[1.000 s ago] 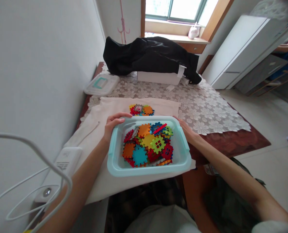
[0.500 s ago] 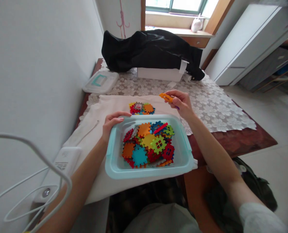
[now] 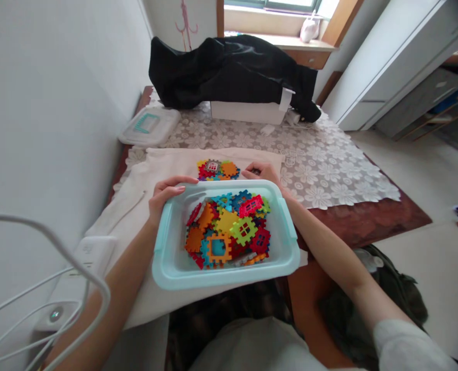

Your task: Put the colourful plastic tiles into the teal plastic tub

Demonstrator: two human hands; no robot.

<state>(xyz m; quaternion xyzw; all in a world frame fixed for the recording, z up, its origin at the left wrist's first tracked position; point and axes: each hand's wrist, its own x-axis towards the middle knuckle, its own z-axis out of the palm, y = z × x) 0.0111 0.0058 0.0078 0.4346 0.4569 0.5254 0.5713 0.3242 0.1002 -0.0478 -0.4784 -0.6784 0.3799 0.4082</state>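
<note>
Bright daylight from the window (image 3: 275, 4) behind, soft shadows, wide-angle edge distortion, corners slightly blurred

Readable text: none anywhere in the head view.
White device (image 3: 93, 253) left of the pale blue bin (image 3: 167, 268): faint grey marks on its top, too small to read.
White tag (image 3: 286, 99) on the white box (image 3: 244, 111) beyond the bin: blank as far as can be told.
Clear lid (image 3: 147, 126) left of that box: teal handle only, no lettering visible.
</note>
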